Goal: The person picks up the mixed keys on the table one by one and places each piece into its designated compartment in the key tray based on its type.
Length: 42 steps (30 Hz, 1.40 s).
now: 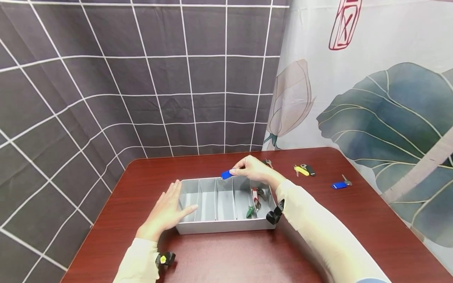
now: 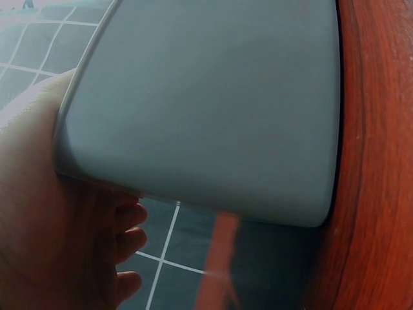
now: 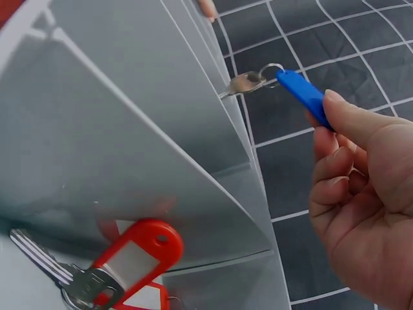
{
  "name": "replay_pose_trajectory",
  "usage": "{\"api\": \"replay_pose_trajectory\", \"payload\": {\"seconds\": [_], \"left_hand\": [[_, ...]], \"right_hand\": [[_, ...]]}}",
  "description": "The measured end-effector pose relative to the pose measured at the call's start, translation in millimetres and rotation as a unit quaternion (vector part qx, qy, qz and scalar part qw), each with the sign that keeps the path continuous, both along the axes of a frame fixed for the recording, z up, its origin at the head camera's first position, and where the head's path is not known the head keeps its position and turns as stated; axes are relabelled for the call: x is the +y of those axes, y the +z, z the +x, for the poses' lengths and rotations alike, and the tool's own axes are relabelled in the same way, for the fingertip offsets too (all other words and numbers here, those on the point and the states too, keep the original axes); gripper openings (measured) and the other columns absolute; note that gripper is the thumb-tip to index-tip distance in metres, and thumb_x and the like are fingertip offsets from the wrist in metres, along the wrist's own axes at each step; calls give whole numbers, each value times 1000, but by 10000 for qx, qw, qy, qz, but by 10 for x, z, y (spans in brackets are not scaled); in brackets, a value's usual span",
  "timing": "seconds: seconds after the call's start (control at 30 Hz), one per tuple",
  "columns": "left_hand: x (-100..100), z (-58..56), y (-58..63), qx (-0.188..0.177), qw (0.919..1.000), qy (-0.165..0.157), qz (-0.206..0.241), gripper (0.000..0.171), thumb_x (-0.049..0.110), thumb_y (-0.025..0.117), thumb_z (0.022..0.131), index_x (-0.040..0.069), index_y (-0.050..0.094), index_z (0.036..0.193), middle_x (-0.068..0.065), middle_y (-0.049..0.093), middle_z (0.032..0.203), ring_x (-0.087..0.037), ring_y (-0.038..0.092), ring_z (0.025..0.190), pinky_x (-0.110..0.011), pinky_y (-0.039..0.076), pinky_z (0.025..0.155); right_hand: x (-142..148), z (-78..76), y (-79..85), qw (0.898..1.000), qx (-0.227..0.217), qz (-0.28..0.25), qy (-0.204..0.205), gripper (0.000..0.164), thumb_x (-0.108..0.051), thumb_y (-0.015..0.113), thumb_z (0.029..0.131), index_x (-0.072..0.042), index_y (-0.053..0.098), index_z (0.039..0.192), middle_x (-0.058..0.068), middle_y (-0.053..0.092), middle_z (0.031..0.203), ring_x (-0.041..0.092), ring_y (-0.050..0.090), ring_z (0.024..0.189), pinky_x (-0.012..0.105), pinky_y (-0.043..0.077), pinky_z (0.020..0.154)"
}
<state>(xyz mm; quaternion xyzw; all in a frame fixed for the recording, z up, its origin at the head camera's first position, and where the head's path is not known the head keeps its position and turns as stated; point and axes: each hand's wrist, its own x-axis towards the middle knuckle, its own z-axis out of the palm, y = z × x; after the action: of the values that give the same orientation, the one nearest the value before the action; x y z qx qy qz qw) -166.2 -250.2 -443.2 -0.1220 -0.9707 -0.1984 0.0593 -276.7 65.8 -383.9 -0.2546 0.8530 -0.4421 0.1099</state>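
Right fingers [image 3: 352, 119] pinch blue key tag [image 3: 301, 94].

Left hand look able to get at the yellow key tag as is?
Probably not: the left hand is at the left end of the tray, while the yellow key tag lies beyond its right end, with the right arm crossing between.

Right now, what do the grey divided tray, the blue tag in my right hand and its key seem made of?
The grey tray: probably plastic, smooth and satin, judging by its even colour and rounded corners. The blue tag: likely smooth plastic, from its solid colour. The key: apparently metal, given its shine; exact finish unclear.
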Motion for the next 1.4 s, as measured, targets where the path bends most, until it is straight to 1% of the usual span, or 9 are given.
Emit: {"api": "replay_pose_trajectory", "payload": {"seconds": [0.13,0.27,0.37,0.5,0.73,0.93,1.0,1.27,1.4], "left_hand": [[6,-1,-12,-29,10000,-4,19,109,75,54,79,2,20,152,-18,22,157,-36,18,144,-58,20,112],[2,-13,-10,-16,10000,-4,5,109,76,54,79,2,20,153,-18,21,157,-35,18,144,-58,19,112],[-2,-22,-13,-45,10000,5,-14,111,77,52,79,2,19,153,-17,20,157,-35,17,144,-58,19,112],[9,-32,-8,-64,10000,13,-23,111,77,51,79,2,18,153,-17,20,158,-35,16,145,-58,18,113],[20,-32,7,-103,9999,-14,-30,110,76,53,79,2,19,153,-17,20,157,-36,16,144,-58,19,112],[0,-39,4,-152,9999,8,-63,113,80,49,77,2,18,153,-17,19,158,-35,16,145,-58,18,112],[-3,-45,13,-153,9999,18,-60,112,80,49,78,2,18,153,-17,18,158,-35,15,145,-58,18,113],[9,-35,19,-146,9999,20,-24,110,77,52,79,2,18,153,-17,18,158,-35,15,145,-58,18,113],[6,-25,5,-118,9999,42,-28,110,76,52,79,2,19,153,-17,19,157,-36,16,144,-58,18,113]], "right_hand": [[16,-17,-31,9999,53,145,37,18,-29,71,88,-13,79,89,7,74,88,13,52,76,29,41,67],[1,-28,-54,9997,27,175,162,19,-31,72,87,-14,80,89,11,72,87,13,48,72,27,35,60],[-23,-24,-64,9996,-45,185,231,19,-31,72,87,-14,80,90,7,68,76,14,43,67,27,30,54],[-46,-12,-63,9993,-71,313,216,18,-31,73,86,-14,80,89,0,59,65,13,41,62,26,32,52],[-75,0,-77,9980,-49,595,220,18,-31,73,86,-14,80,89,16,68,77,13,43,62,26,35,53],[-110,-21,-77,9970,-87,720,253,16,-29,73,86,-14,79,85,-1,55,58,12,39,55,25,28,48],[-116,-33,-69,9966,-154,758,275,16,-28,73,86,-14,79,84,-4,52,57,12,39,54,25,28,48],[-128,-36,-67,9948,-228,910,406,14,-26,73,87,-14,79,85,-3,63,64,11,48,57,24,39,51],[-137,-29,-88,9945,-219,939,406,13,-26,73,86,-15,79,85,6,66,68,12,50,56,24,39,50]]}}
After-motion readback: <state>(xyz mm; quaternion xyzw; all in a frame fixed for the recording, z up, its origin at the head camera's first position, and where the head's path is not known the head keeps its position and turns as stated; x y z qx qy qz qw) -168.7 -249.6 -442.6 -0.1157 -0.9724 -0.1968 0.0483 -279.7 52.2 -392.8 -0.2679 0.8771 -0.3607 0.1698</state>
